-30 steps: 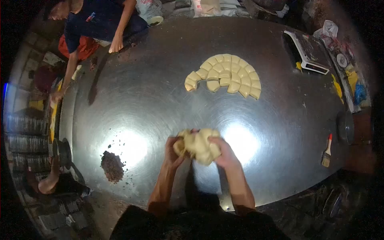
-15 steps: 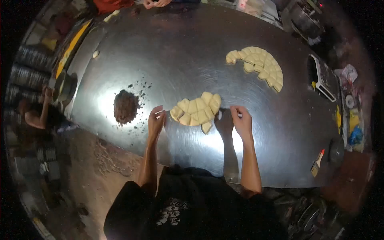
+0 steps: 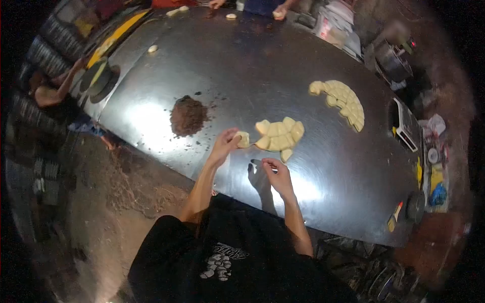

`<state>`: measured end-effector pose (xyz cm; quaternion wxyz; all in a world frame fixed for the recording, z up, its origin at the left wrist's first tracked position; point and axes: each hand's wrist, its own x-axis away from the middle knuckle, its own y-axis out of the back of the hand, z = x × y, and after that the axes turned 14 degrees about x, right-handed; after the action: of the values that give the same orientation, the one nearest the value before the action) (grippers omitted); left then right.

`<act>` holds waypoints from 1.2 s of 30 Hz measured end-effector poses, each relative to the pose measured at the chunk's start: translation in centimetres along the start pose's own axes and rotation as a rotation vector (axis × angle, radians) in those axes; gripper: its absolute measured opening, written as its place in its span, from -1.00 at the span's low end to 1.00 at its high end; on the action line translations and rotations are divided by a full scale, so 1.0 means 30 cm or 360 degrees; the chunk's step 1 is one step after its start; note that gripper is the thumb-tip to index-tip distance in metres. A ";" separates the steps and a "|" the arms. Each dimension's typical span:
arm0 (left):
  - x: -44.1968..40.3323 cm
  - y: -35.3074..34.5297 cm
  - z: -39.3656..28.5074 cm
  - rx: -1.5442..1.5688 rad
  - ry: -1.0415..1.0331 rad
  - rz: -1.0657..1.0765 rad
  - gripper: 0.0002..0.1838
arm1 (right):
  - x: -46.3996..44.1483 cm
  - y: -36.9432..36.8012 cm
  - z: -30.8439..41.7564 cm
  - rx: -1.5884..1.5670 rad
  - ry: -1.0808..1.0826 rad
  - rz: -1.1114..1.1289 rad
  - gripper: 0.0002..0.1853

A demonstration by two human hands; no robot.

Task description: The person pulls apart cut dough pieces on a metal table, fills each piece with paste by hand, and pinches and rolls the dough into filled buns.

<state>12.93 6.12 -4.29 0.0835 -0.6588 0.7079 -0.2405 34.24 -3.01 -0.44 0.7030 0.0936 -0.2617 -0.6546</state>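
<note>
"Your finding on the left hand (image 3: 224, 146)?"

"From my remote post, I record it closed, thumb and fingers pinching a dough piece (image 3: 244, 140)."

"And the right hand (image 3: 277, 177)?"

"Loosely curled, part-open, nothing visible in it, near the scored dough cluster (image 3: 280, 135)."

"Location of that cluster?"

"I note it flat on the metal table (image 3: 242, 76), between the dark crumbly heap (image 3: 188, 116) and the dough fan (image 3: 346, 98)."

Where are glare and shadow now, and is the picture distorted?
In the head view throughout: glare whitens the metal table beside the brown heap and the right hand; a shadow lies left of that hand; table edges bow, the corners black.
</note>
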 end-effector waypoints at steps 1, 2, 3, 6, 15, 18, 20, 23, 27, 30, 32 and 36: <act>0.051 0.028 -0.021 0.0138 0.0105 0.0066 -0.63 | -0.007 -0.032 0.027 -0.0184 -0.0133 0.0148 -0.70; 0.108 0.055 -0.037 0.0281 0.0209 0.0125 -0.62 | -0.005 -0.069 0.052 -0.0159 -0.0121 0.0193 -0.70; 0.161 0.074 -0.039 0.0306 0.0185 0.0078 -0.62 | 0.000 -0.104 0.108 -0.0674 -0.0192 0.0311 -0.66; 0.269 0.120 -0.058 0.0325 0.0220 0.0150 -0.57 | -0.042 -0.250 0.188 -0.0891 -0.0123 0.0419 -0.60; 0.429 0.417 -0.158 -0.0299 -0.0190 -0.0200 -0.60 | -0.127 -0.471 0.365 0.0383 0.0580 0.0773 -0.57; 0.467 0.483 -0.258 -0.0143 0.0096 -0.0350 -0.57 | -0.211 -0.538 0.461 0.0500 0.0783 0.0641 -0.56; 0.476 0.531 -0.243 0.0078 -0.0046 -0.0429 -0.55 | -0.296 -0.597 0.495 0.0860 0.1143 0.0286 -0.46; 0.491 0.538 -0.270 0.0296 -0.0172 -0.0566 -0.50 | -0.390 -0.676 0.525 0.1058 0.1348 -0.0179 -0.33; 0.498 0.550 -0.266 0.0532 -0.0245 -0.0620 -0.51 | -0.473 -0.717 0.557 0.1437 0.1553 -0.0131 -0.35; 0.499 0.554 -0.255 0.0700 -0.0321 -0.0628 -0.53 | -0.523 -0.726 0.521 0.1391 0.1699 -0.0150 -0.48; 0.494 0.556 -0.250 0.0790 -0.0325 -0.0629 -0.54 | -0.551 -0.726 0.498 0.1316 0.1664 -0.0157 -0.56; 0.459 0.554 -0.255 0.0864 -0.0295 -0.0647 -0.46 | -0.586 -0.711 0.504 0.0749 0.1083 -0.0125 -0.72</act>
<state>-6.87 -5.25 -2.39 0.2701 -0.7591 0.4618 -0.3709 8.13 14.56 -2.08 0.6833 0.4727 -0.1530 -0.5350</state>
